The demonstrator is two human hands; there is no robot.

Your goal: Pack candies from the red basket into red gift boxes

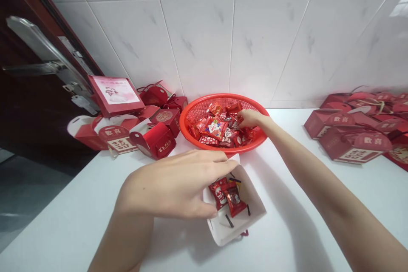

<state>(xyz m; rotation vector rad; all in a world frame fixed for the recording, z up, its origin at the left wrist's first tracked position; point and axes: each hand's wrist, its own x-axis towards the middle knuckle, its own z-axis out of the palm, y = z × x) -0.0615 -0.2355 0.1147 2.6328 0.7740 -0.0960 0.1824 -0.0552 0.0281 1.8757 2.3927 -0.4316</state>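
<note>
An open box with a white inside [255, 208] lies on the white table, tilted toward the camera's right. Two red-wrapped candies [235, 199] and some dark strips are inside it. My left hand [181, 182] rests over the box's left side, fingers apart, thumb at its near left edge. Farther back, a red plastic basket [223, 151] holds several red-wrapped candies [215, 127]. My right hand [250, 119] reaches into the basket's right side with its fingers bent down among the candies; whether they grip one is hidden.
Several red gift boxes [156, 140] are piled at the table's back left, one with a pink card [116, 90]. More closed red boxes [353, 144] stand at the right. Behind is a tiled wall [204, 42]; a dark door with a metal handle [47, 51] is at the left.
</note>
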